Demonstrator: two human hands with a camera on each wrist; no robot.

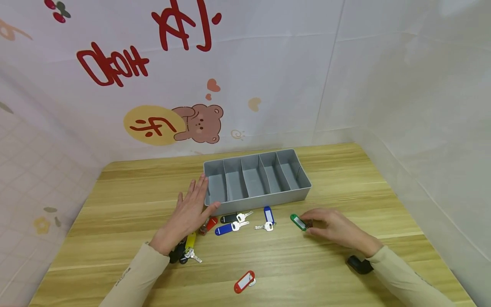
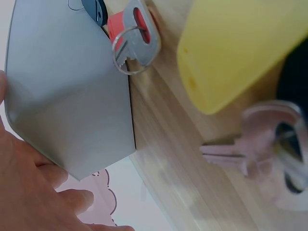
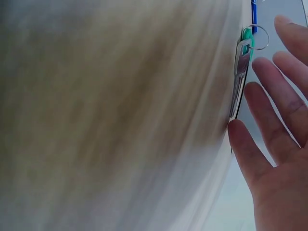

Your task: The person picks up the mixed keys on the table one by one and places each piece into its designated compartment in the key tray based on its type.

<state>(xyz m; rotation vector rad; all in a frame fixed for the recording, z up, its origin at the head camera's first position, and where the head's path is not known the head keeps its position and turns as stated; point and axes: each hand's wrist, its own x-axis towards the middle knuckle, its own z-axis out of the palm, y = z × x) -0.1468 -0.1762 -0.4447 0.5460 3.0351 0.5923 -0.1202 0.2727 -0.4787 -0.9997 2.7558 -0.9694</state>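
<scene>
In the head view a grey divided tray (image 1: 276, 197) with several compartments stands at the back of the table. My left hand (image 1: 189, 215) rests against its left end, fingers straight at the rim and the thumb at the front wall. My right hand (image 1: 331, 226) is at a key with a green tag (image 1: 298, 222), just off the tray's front right corner. In the right wrist view the fingers (image 3: 269, 125) are spread and relaxed beside that key (image 3: 242, 62); none is seen wrapped round it. The left wrist view shows the left hand (image 2: 33, 192) beside the tray's grey end.
Before the tray lie keys with a black tag (image 1: 229, 218), blue tags (image 1: 224, 229) (image 1: 269, 215) and a red tag (image 1: 212, 222). Under the left wrist is a yellow-tagged key (image 1: 190, 241) beside black items. Another red tag (image 1: 244, 282) lies near the front; a black object (image 1: 359, 265) sits by the right wrist.
</scene>
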